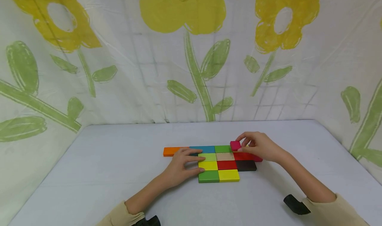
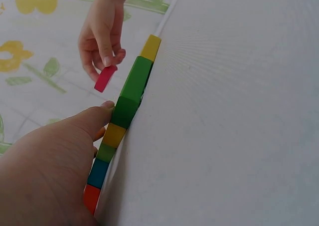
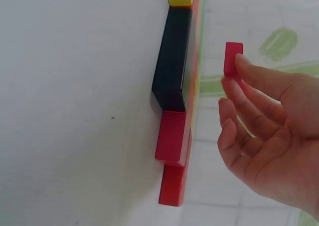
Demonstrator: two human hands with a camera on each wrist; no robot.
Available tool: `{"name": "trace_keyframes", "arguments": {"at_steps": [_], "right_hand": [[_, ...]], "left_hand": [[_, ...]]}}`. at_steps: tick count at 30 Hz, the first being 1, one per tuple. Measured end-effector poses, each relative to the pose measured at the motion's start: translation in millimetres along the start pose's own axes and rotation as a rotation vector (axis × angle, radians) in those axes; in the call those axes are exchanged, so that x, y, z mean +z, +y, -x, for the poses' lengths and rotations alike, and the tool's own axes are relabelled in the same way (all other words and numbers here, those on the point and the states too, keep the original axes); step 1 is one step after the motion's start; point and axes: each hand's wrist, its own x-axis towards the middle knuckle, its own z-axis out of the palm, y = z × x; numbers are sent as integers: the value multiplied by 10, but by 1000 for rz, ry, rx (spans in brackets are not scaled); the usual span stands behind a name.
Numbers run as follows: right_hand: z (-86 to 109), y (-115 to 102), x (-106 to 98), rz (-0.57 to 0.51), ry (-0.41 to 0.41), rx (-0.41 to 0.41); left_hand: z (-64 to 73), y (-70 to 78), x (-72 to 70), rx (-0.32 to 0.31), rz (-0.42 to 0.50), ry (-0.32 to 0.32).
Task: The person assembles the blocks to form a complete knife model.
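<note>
My right hand (image 1: 262, 148) pinches a pink block (image 1: 235, 145) between thumb and fingers. In the right wrist view the pink block (image 3: 233, 59) is raised above the layer of blocks. Flat coloured blocks lie side by side in staggered rows on the table: a blue block (image 1: 206, 149) at the back, a beige block (image 1: 225, 156), a black block (image 1: 246, 166) at the right and a yellow block (image 1: 229, 176) in front. Along the rows' left side rests my left hand (image 1: 178, 169), its extended fingers touching the light green block (image 1: 208, 157) and its thumb by the front rows.
An orange block (image 1: 170, 152) sticks out at the back left of the rows. The white-covered table (image 1: 119, 146) spreads out around them. Behind it hangs a pale curtain (image 1: 134, 96) with painted yellow flowers.
</note>
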Motion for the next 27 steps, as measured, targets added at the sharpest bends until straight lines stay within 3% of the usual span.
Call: {"name": "trace_keyframes", "arguments": {"at_steps": [11,17,27], "right_hand": [[300,-34,43,3,0,-8],[451,-68,63,8,-9,-54],[582,-44,128,-24,-60,-54]], "left_hand": [[2,-6,4,7,4,4],[-2,12,-5,2,4,-1],[-3,23,-11,-15,4,-7]]}}
